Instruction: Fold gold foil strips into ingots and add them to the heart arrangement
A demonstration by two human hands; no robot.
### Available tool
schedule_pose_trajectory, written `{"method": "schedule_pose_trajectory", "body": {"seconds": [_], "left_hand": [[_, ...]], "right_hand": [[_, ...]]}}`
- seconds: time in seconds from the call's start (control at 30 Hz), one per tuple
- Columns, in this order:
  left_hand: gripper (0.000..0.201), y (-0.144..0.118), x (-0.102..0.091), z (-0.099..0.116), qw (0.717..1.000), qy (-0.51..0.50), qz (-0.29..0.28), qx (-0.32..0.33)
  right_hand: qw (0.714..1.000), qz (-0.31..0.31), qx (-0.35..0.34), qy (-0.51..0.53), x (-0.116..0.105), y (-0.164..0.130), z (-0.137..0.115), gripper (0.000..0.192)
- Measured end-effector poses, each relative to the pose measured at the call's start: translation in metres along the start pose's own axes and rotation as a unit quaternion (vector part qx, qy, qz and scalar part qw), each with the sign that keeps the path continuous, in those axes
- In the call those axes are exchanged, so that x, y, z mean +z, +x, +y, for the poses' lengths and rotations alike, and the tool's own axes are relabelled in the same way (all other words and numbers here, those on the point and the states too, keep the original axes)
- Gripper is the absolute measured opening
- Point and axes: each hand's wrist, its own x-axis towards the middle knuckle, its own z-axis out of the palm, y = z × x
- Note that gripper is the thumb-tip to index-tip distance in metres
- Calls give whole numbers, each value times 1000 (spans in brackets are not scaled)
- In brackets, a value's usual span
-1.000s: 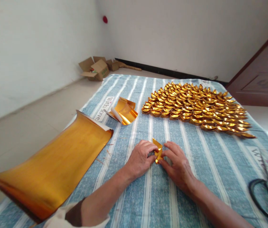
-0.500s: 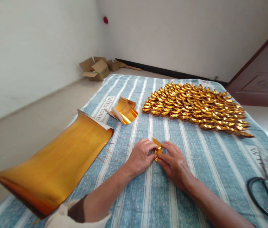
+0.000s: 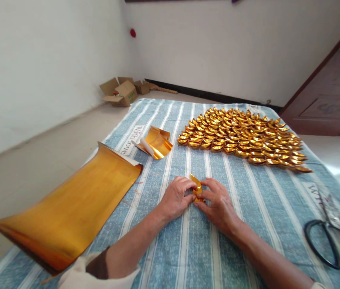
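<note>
Workpiece: small folded gold foil piece [image 3: 196, 188], on the striped blue cloth [image 3: 248, 224], pinched between both hands.
Left hand [image 3: 174, 197]: fingertips grasping the piece's left side.
Right hand [image 3: 219, 204]: fingertips grasping its right side.
Surface: gold foil sheet [image 3: 70, 208] at left, rows of folded gold ingots [image 3: 242, 136] beyond, scissors [image 3: 326, 241] at right.
Room: white walls, cardboard boxes [image 3: 123, 91] in the corner.

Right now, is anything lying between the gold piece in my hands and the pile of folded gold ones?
Nothing visible. The piece, pinched by both hands, faces only bare striped cloth up to the pile.
</note>
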Motion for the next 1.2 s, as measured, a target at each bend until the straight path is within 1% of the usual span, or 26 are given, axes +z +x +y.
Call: {"method": "schedule_pose_trajectory", "body": {"seconds": [0.23,0.43,0.57,0.63,0.8,1.0,1.2], "left_hand": [[16,3,-2,2,1000,13,-5,-15],[12,11,-6,7,999,20,-11,-36],[11,15,-6,9,999,30,-20,-35],[11,15,-5,8,999,33,-24,-35],[11,14,-3,4,999,20,-21,-33],[12,14,-4,4,999,18,-25,-29],[8,14,-2,3,999,28,-19,-37]], "right_hand": [[1000,2,12,12,3,1,3,10],[1000,1,13,25,4,3,4,13],[999,-3,7,43,4,4,7,11],[998,-12,3,55,4,4,9,10],[995,-47,-3,89,-2,5,12,21],[992,-41,8,116,-3,6,11,28],[993,-29,16,113,1,6,12,25]]}}
